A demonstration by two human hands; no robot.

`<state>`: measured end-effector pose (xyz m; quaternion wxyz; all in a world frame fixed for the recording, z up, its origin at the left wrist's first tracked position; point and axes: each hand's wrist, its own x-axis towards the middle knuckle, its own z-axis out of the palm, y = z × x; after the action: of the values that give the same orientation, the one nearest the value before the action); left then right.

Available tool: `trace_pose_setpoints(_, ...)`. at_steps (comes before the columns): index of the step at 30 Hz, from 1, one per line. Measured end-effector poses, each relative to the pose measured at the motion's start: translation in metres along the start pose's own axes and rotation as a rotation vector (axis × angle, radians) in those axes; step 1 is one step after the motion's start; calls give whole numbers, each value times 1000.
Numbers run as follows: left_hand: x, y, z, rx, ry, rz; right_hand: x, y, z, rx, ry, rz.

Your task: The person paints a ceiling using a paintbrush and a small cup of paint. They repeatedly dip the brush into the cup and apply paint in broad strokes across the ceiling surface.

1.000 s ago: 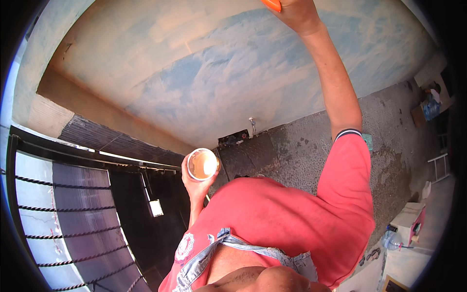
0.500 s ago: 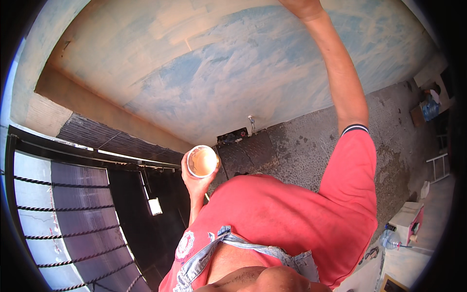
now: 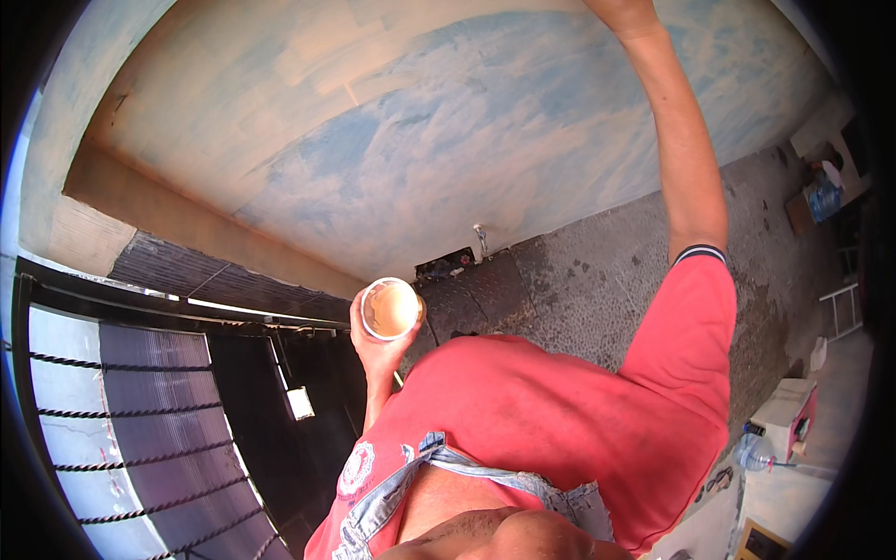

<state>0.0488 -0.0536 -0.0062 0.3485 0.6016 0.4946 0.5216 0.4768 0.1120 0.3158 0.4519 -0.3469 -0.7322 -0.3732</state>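
Painted wall (image 3: 523, 121) fills the background beyond the cup (image 3: 390, 310), patched in washed-out blue and peach. Below it, to the right of the cup, the rough grey floor (image 3: 607, 280) begins, and a small pale tap (image 3: 480, 241) stands out from the wall just up and to the right of the cup. Beside the tap is a low dark opening (image 3: 445, 265); what lies inside is too small to make out.

I have the cup grasped in my left hand (image 3: 371, 347), its open mouth toward me, peach-coloured matter within. My fingers wrap its side, though the cup hides some of them, and I cannot tell how full it is.

My right arm reaches up against the wall, well to the right of the cup. Its hand (image 3: 627, 13) is cut off at the upper edge, so I cannot tell whether it is clenched, loose or holding anything.

To the left of the cup and lower, twisted dark bars (image 3: 135, 413) cross a pale panel. Far to its right, a blue jug (image 3: 825, 200) sits near the rim, its surroundings hard to make out.
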Motion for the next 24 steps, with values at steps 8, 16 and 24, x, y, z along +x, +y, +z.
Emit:
trace_pose_setpoints(8,2,1,1,-4,-11,10,-8,5,-15,-89,2,50)
trace_pose_setpoints(16,1,3,1,1,-10,-6,-8,-37,6,12,21,-30)
trace_pose_setpoints(24,0,2,2,-7,15,-1,12,-44,37,87,70,-139)
